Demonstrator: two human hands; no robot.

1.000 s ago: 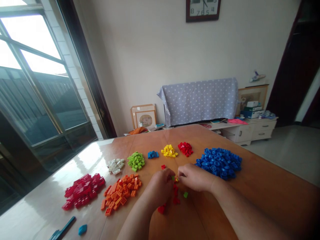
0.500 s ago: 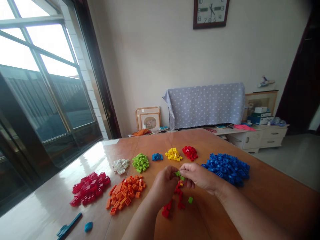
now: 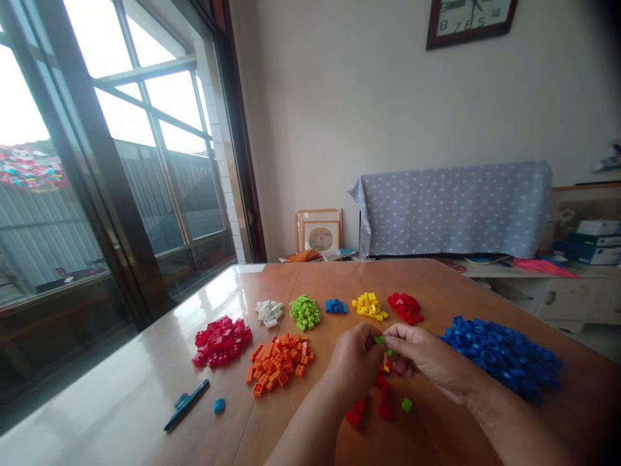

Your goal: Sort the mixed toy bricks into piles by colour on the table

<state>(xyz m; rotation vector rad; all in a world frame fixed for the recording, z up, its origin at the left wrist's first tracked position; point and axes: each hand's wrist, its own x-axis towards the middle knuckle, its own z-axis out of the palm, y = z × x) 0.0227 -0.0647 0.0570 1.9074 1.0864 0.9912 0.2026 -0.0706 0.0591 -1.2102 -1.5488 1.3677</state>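
My left hand (image 3: 354, 357) and my right hand (image 3: 421, 353) meet over the table, fingertips almost touching. Both are closed in a pinch on small lime-green toy bricks (image 3: 380, 340), largely covered by the fingers. Just below the fingers are red bricks with a bit of yellow (image 3: 387, 367); whether they join the green ones I cannot tell. Joined red bricks (image 3: 385, 410) lie beneath my hands, with another red brick group (image 3: 356, 414) beside my left wrist. A single green brick (image 3: 406, 404) rests on the tabletop below my right hand.
Beyond my hands stand piles of white (image 3: 270, 312), green (image 3: 305, 312), small blue (image 3: 336, 306), yellow (image 3: 369, 305) and red bricks (image 3: 405, 307). Orange (image 3: 280, 364) and crimson bricks (image 3: 222, 341) lie left, near a teal brick separator (image 3: 186, 406) and teal piece (image 3: 219, 406). Blue pieces (image 3: 502, 356) fill the right.
The view has swung left, so everything appears farther right in the picture. Both hands stay together, pinching the green bricks, with little change in their pose.
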